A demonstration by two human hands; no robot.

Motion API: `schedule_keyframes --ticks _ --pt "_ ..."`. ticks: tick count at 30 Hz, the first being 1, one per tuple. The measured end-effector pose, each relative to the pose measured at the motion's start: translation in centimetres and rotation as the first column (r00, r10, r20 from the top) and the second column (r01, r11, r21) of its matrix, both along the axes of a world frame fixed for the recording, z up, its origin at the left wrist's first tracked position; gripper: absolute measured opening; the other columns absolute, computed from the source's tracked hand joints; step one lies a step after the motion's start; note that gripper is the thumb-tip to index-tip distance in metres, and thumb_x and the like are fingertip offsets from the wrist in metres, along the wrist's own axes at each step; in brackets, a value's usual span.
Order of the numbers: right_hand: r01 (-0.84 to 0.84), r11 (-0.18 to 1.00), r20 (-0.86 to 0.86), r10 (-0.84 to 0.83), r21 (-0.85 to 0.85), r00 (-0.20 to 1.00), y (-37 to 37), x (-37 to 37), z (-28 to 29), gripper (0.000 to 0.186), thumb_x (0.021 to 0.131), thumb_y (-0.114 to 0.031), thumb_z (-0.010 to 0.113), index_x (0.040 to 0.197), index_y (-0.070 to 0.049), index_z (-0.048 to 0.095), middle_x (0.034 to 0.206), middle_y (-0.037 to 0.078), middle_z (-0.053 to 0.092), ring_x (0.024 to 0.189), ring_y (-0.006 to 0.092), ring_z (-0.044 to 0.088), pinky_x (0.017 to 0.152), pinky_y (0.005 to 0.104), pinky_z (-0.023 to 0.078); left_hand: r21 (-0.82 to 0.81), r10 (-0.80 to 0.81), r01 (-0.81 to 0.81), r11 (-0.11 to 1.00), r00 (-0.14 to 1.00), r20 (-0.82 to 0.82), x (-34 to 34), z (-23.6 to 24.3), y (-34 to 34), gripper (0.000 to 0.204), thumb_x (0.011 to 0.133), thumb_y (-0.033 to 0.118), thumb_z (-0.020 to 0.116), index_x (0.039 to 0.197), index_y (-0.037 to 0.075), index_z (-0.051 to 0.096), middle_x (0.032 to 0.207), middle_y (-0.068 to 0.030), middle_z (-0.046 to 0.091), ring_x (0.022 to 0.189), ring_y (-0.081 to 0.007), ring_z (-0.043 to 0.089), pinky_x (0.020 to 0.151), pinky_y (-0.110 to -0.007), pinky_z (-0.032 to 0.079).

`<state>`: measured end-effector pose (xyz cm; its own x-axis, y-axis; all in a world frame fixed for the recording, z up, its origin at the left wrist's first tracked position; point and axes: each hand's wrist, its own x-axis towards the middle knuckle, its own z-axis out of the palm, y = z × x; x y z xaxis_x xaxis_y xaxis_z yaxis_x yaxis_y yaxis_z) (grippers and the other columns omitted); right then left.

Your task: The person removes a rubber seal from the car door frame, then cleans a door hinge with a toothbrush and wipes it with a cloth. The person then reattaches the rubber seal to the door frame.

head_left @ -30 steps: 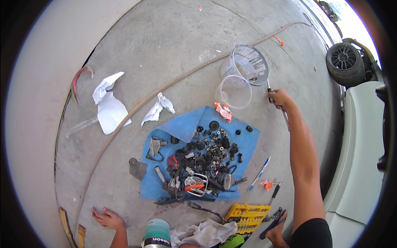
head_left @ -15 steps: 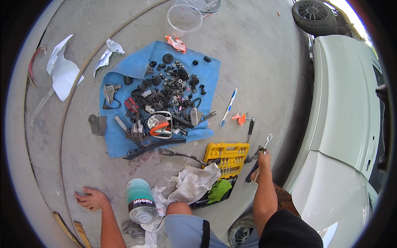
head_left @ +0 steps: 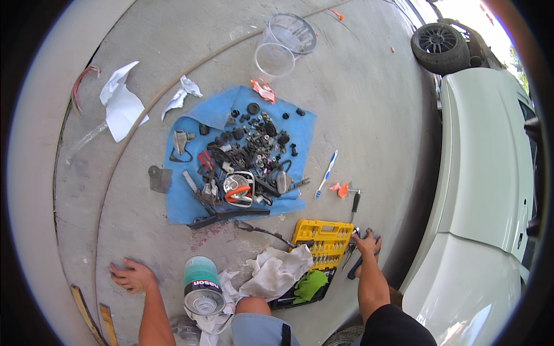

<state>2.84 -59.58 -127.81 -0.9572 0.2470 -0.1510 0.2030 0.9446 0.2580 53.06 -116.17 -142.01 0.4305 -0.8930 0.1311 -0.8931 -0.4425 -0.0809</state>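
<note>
My left hand (head_left: 130,277) rests open on the concrete floor, left of a teal-and-silver can (head_left: 202,282). At the right, my right hand (head_left: 367,243) has its fingers spread over metal hand tools (head_left: 349,257), beside an open yellow socket case (head_left: 321,234); whether it still touches them is unclear. Next to the case are a black-handled tool (head_left: 355,203), crumpled white cloth (head_left: 271,271) and a green cloth (head_left: 310,285). Above it lie a blue-and-white brush (head_left: 326,173) and orange scraps (head_left: 340,189).
A blue mat (head_left: 202,112) holds small black and metal car parts. Beyond are clear buckets (head_left: 274,60), paper (head_left: 121,115) and a hose (head_left: 161,98). A wall (head_left: 34,173) borders the left. A white car panel (head_left: 479,155) and a wheel (head_left: 438,49) line the right.
My right hand came back from near the buckets to beside the socket case with the metal tools, and its fingers have since spread. My left hand stays on the floor.
</note>
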Motion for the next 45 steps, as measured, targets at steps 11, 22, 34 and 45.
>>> schedule_keyframes --ticks 11,22,34,45 --pt "-0.405 0.902 0.016 0.411 -0.148 0.911 -34.1 -13.1 -2.7 0.036 0.093 -0.030 0.061 0.105 0.004 0.061 0.089 0.027 0.068 0.094 0.0466 0.066 0.082 0.0532 0.051 -0.013 -0.029 0.029 0.999 1.000 -0.005 0.0 0.2 0.3 0.064 0.101 0.058 0.038 0.155 0.026 0.030 0.160 -0.0148 0.025 0.147 -0.0353 0.027 0.111 -0.064 0.022" --pt "-0.799 0.550 -0.168 0.787 -0.243 0.593 -59.3 -24.6 4.8 0.039 0.086 -0.033 0.071 0.122 -0.015 0.070 0.102 0.022 0.072 0.101 0.0409 0.067 0.088 0.0500 0.050 0.008 -0.023 0.023 1.000 0.999 -0.036 -1.0 1.3 0.2 0.064 0.100 0.055 0.041 0.155 0.024 0.029 0.161 -0.0125 0.023 0.148 -0.0324 0.024 0.113 -0.063 0.019" --pt "-0.709 0.613 -0.667 0.369 -0.348 0.647 -36.5 -11.6 9.1 0.034 0.087 -0.033 0.074 0.109 -0.008 0.073 0.091 0.013 0.074 0.083 0.0300 0.069 0.078 0.0390 0.051 0.049 -0.017 0.022 0.999 0.994 -0.112 -2.0 2.2 0.1 0.069 0.101 0.052 0.042 0.157 0.018 0.023 0.161 -0.0209 0.016 0.149 -0.0413 0.014 0.111 -0.073 0.015" --pt "-0.576 0.552 -0.570 0.208 -0.602 0.795 -17.2 15.2 10.8 0.020 0.086 -0.016 0.075 0.102 -0.004 0.069 0.090 0.007 0.059 0.080 0.0209 0.058 0.073 0.0342 0.045 0.003 -0.035 0.036 0.999 0.989 -0.146 -1.3 1.4 0.0 0.074 0.098 0.054 0.044 0.156 0.013 0.026 0.160 -0.0242 0.017 0.149 -0.0478 0.014 0.111 -0.076 0.013"
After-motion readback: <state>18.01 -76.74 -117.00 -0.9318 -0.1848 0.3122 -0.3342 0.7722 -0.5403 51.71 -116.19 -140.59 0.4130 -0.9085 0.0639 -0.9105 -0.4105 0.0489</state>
